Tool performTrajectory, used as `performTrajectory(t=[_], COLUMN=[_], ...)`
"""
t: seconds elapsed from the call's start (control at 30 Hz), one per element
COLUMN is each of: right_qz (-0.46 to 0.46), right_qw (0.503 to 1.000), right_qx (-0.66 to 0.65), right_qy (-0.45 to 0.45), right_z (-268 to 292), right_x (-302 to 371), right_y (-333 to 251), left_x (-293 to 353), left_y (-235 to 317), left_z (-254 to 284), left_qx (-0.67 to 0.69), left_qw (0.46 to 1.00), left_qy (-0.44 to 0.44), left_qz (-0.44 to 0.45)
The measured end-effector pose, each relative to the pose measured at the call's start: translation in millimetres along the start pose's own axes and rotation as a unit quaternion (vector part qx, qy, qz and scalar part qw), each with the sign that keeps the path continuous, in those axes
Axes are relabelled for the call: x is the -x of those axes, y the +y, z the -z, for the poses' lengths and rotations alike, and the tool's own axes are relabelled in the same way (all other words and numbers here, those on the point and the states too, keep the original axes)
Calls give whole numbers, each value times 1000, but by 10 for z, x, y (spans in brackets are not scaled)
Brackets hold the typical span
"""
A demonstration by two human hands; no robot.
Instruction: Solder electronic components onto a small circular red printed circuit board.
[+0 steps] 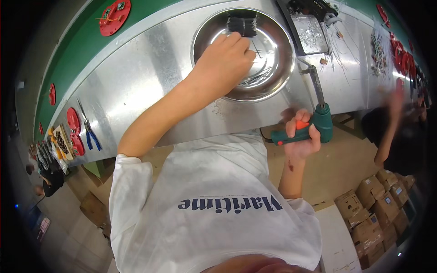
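My left hand [223, 61] reaches into a round shiny metal bowl [198, 50]. Its fingers are curled down at the near edge of a bundle of thin black strands [242, 22], and what they pinch is hidden beneath them. Some loose dark strands [257, 81] lie on the bowl's bottom. Just off the bench's near edge, my right hand [300, 143] is wrapped round the handle of a green soldering gun [323, 120] with an orange trigger. The gun's metal tube points away from me over the bench, with its tip right of the bowl.
Behind the tip stands a black holder with a clear tray [309, 34]. Loose thin wires [341, 50] lie beside it. Blue-handled pliers [88, 127] and red round parts [73, 122] are at the left. Red parts also sit on the green strip [150, 13]. Another person [391, 132] works at the right.
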State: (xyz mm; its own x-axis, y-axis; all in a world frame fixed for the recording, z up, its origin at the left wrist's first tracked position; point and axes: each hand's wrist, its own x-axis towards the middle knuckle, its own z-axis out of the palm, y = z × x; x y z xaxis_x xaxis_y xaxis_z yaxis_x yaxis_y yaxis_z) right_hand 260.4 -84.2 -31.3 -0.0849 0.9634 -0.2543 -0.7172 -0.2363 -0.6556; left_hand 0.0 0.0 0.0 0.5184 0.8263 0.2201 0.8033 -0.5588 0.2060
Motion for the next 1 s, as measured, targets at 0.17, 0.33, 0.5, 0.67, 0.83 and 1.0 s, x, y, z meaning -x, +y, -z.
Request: performTrajectory(t=[0.17,0.33,0.5,0.67,0.83,1.0], right_qz=[-1,-7,-10,-14,-6,1], right_qw=[1000,1000,1000,1000,999,999], right_qx=[24,21,20,15,26,33], right_qy=[3,-12,-12,-11,-20,-20], right_z=[77,64,60,53,52,42], right_x=[-34,-22,-18,-15,-24,-27], right_y=[-43,-28,-33,-36,-43,-39], left_x=[-44,-70,-52,70,140,142], left_y=[16,-31,-33,46,148,201], left_z=[-11,-5,47,176,251,218], left_qx=[-10,-21,-13,76,170,236], left_qw=[1000,999,998,997,984,966], left_qy=[19,-11,-31,32,45,54], left_qz=[-17,-41,-48,0,44,91])
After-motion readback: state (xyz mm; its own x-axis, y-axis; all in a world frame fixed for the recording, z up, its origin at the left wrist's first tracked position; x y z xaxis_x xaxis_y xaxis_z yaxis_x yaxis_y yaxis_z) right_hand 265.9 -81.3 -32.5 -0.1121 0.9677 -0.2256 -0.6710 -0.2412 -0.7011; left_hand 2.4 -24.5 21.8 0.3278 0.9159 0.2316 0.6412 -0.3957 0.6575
